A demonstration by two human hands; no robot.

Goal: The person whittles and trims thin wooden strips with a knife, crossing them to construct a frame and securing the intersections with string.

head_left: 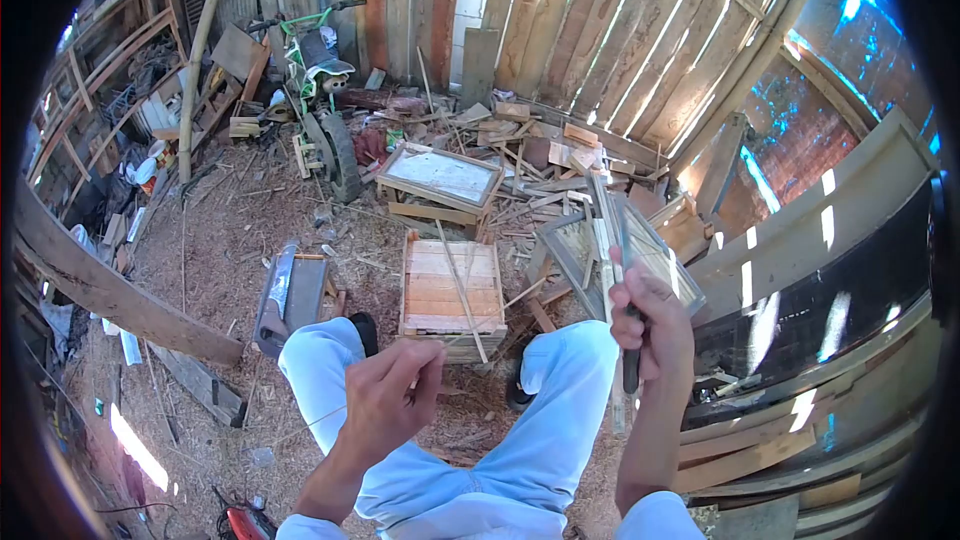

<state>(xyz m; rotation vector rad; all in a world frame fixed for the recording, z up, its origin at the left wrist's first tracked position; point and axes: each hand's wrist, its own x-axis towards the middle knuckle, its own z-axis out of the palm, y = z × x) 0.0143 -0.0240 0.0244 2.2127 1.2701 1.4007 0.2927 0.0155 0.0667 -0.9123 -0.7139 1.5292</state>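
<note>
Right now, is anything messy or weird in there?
Yes. A thin stick lies askew across the slatted wooden box. Behind it, scrap wood sprawls in a jumbled heap, pieces pointing every way. A green bike stands beside the heap, which looks odd among so many wood scraps.

**Bare wood, smooth metal, pale cloth**

The long-bladed tool [631, 365] in my right hand [652, 315] has a smooth, dark handle and a grey metal blade; the thin strip [310, 422] at my left hand [392, 395] is too fine to judge; my trousers [322, 360] are matt, creased cloth; the near crate [452, 290] is bare, matt wood; the saw [283, 280] on the left has smooth metal; the far wall planks [540, 25] look rough and unpainted; the dark panel [800, 315] on the right looks glossy.
</note>
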